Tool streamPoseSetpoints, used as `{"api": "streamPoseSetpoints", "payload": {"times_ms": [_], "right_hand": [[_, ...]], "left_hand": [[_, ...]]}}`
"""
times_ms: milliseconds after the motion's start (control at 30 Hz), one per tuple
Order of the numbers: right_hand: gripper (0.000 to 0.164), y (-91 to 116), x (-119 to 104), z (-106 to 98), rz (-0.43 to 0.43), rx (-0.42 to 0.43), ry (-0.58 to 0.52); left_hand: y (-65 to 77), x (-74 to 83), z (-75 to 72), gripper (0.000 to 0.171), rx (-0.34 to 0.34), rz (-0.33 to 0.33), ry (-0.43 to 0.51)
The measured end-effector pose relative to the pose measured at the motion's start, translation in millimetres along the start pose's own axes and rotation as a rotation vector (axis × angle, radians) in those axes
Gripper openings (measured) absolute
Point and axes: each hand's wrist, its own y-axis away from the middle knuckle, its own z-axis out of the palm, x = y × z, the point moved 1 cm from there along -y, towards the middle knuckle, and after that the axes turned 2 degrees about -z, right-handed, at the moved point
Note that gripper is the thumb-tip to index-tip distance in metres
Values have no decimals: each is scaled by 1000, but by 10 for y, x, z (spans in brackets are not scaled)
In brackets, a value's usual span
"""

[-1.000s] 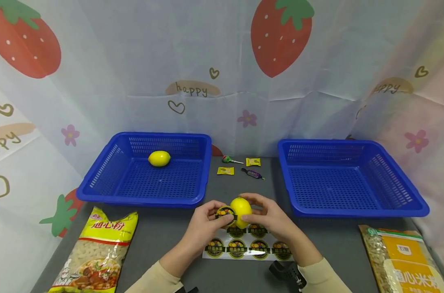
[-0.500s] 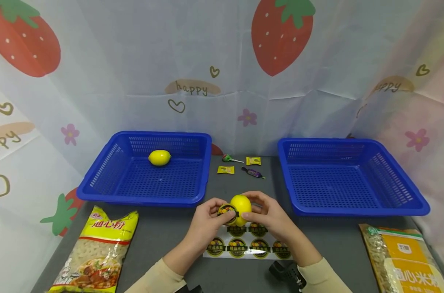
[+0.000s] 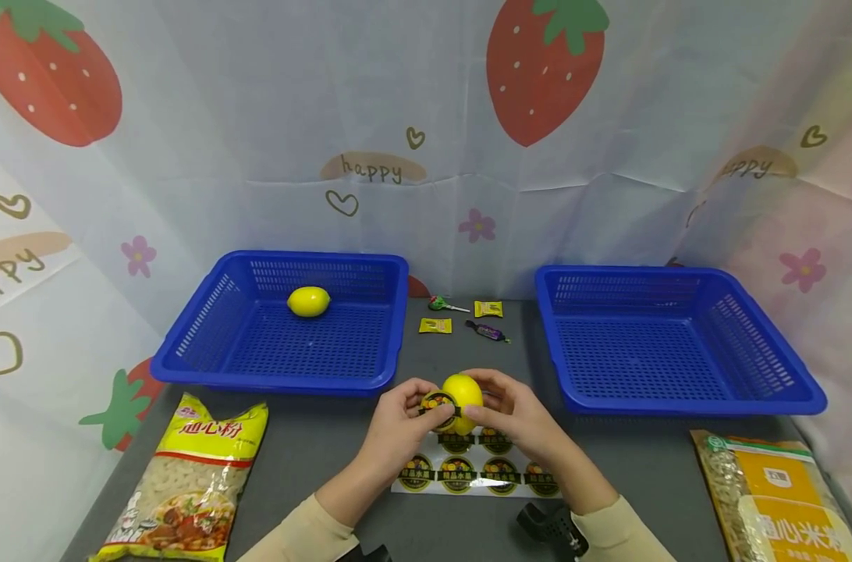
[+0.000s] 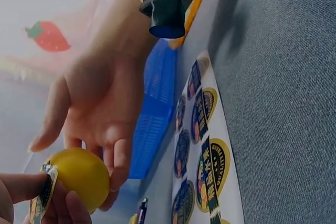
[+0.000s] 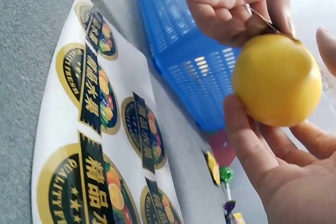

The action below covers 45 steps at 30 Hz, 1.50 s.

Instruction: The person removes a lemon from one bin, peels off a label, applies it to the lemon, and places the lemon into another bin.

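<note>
A yellow lemon (image 3: 466, 393) is held up in the fingers of my right hand (image 3: 516, 412), above a white sticker sheet (image 3: 454, 494). My left hand (image 3: 396, 425) pinches a round black-and-gold sticker (image 3: 434, 400) at the lemon's left side. In the left wrist view the sticker (image 4: 46, 195) lies along the lemon's surface, the thumb on its outer face. The right wrist view shows the fingers of my right hand (image 5: 294, 177) under the lemon (image 5: 277, 80), while the sticker's edge meets its top. Several round stickers (image 5: 86, 87) remain on the sheet.
A blue basket (image 3: 271, 388) at the back left holds another lemon (image 3: 309, 301). A second blue basket (image 3: 693, 406) stands back right. Between them lie a lollipop (image 3: 438, 303) and several wrapped candies (image 3: 488, 331). Pasta bags lie front left (image 3: 187, 476) and front right (image 3: 773, 496).
My left hand has shifted slightly right, bringing the sticker further over the lemon's left side. The right hand has stayed nearly still around the lemon.
</note>
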Motion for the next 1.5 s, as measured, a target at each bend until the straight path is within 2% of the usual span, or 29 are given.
{"api": "streamPoseSetpoints", "payload": {"times_ms": [167,467,767,1000,1067,1267,1367,1500], "right_hand": [[53,-6,5,18,8,45,60],[49,19,50,-8,-21,57,51],[49,45,54,-35,39,-2,-2],[49,52,65,-49,30,-11,51],[49,53,68,-53,12,-3,25],[51,68,78,-84,-25,-34,-160],[51,75,69,-89,-18,-75,-168],[50,77,58,-77,5,-104,-111]], "left_hand": [[8,12,30,24,7,5,-13],[22,23,43,29,-3,14,-40],[50,21,73,26,-11,30,-55],[38,2,58,26,-24,16,-63],[25,-1,52,26,-41,13,-51],[-6,25,35,27,-89,29,-6],[-7,23,31,26,-90,23,-15],[-2,10,37,24,-77,16,-39]]}}
